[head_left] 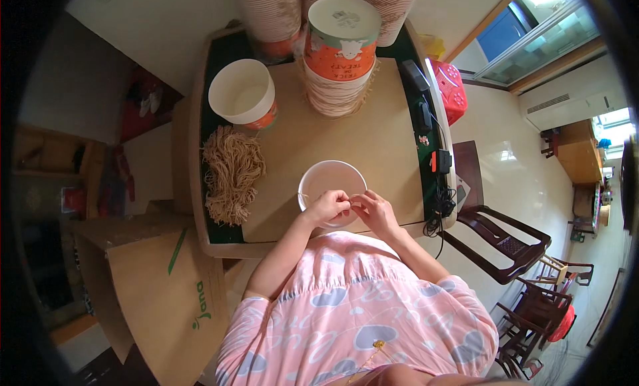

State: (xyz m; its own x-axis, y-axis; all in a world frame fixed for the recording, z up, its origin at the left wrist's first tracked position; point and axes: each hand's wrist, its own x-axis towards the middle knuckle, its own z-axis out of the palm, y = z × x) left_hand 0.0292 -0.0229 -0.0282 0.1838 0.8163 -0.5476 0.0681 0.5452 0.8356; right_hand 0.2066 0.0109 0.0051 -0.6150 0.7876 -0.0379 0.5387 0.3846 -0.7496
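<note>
In front of me on the table is a white paper bucket (323,175), its mouth facing up. A short bit of beige cord (303,197) shows at its left rim. My left hand (327,206) and my right hand (373,211) meet over the near side of the bucket. Their fingertips are pinched close together, and what lies between them is too small to make out. Left of the bucket lies a loose bundle of beige cords (231,173). Farther back, another white bucket with an orange outside (241,93) leans slightly.
A stack of upside-down orange printed buckets (341,59) stands at the back middle, with taller wrapped stacks (269,13) behind. Black adapters and cables (440,203) line the table's right edge. A cardboard box (160,293) sits at left, a dark wooden chair (499,243) at right.
</note>
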